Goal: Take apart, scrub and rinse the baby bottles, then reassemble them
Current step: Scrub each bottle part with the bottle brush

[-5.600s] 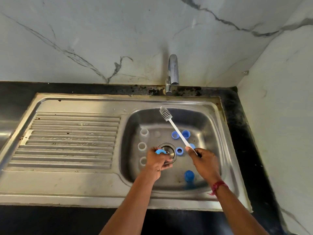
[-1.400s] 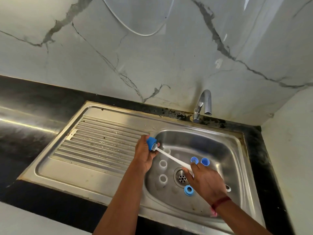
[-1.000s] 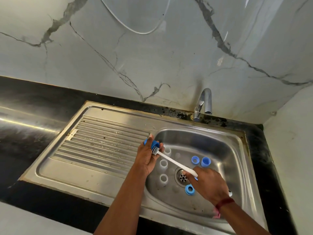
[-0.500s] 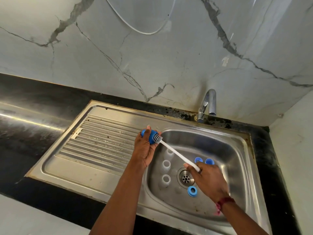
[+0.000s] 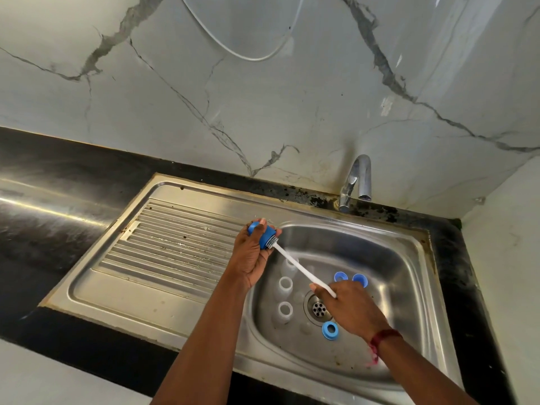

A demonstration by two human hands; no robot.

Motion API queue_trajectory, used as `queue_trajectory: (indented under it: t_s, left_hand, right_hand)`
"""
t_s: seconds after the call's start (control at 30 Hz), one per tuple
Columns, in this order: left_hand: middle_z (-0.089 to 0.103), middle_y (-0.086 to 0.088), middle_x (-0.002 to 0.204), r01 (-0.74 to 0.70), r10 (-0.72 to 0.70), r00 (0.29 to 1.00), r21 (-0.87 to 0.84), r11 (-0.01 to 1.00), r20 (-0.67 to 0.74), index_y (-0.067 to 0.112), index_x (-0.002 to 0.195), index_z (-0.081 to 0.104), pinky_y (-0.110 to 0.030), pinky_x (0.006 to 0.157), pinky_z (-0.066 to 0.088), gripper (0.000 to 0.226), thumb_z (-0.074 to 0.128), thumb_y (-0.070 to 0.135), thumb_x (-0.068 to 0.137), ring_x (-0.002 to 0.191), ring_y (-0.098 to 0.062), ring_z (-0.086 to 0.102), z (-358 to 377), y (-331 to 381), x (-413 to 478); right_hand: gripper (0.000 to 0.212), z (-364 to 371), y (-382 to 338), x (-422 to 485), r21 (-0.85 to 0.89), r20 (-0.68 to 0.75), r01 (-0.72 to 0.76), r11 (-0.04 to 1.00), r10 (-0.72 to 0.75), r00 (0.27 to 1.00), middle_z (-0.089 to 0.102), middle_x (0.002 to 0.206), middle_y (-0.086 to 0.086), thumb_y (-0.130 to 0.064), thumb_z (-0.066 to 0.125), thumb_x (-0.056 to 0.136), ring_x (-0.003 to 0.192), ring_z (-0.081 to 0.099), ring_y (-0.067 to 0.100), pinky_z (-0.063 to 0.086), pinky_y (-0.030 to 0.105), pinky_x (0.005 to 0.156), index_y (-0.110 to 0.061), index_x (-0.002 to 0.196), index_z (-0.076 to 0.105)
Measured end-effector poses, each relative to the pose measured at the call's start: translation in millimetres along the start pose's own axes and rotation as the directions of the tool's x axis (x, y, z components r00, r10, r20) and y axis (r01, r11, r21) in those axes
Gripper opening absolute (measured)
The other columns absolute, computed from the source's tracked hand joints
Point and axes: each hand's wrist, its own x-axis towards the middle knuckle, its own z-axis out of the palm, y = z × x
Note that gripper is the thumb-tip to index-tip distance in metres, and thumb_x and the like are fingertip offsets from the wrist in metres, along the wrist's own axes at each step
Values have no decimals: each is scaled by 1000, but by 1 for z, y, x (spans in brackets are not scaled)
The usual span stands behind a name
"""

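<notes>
While loose, three bottles (image 5: 285,285), three parts (image 5: 330,331)

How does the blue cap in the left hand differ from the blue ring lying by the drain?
The blue cap is gripped in the left hand; the blue ring lies loose on the sink floor by the drain. The cap has the brush head in it; the ring lies untouched, hole up. Both are blue.
</notes>
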Motion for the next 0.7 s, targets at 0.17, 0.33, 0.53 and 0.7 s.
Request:
queue_trajectory:
  t_s: [0.17, 0.33, 0.53, 0.7]
  left_hand:
    - [65, -11, 90, 19, -19, 999, -6, 1000, 39, 13, 96, 60, -37, 96, 50, 14, 66, 20, 85, 87, -24, 69, -4, -3, 0]
    - [64, -12, 91, 28, -26, 998, -52, 998, 57, 13, 96, 59, -37, 92, 53, 11, 63, 20, 88, 87, -25, 67, -5, -5, -2]
    - [62, -13, 94, 34, -14, 992, -160, 987, 124, 11, 100, 60, -38, 95, 53, 39, 86, 26, 74, 90, -26, 64, -1, -2, 5]
    - [60, -15, 98, 24, -10, 996, -155, 988, 91, 10, 104, 57, -37, 83, 60, 44, 85, 25, 73, 92, -26, 62, 11, 8, 6]
  right_hand:
    - [59, -11, -5, -3, -91, 74, 37, 995, -31, 997, 40, 47, -4, -58, 46, 96, 39, 35, 9, 32, 18, 42, -16, 55, 40]
    - [56, -20, -4, -9, -67, 91, 90, 994, -84, 992, 40, 38, -9, -57, 43, 97, 36, 40, 6, 35, 16, 45, -21, 53, 41]
    - [66, -15, -4, -8, 148, 13, 77, 986, -79, 997, 39, 39, -10, -55, 48, 92, 41, 38, 7, 39, 16, 50, 6, 69, 59]
    - [60, -8, 1, -8, 237, -41, 56, 970, -48, 998, 35, 42, -8, -57, 50, 89, 42, 34, 7, 35, 18, 48, -9, 55, 42]
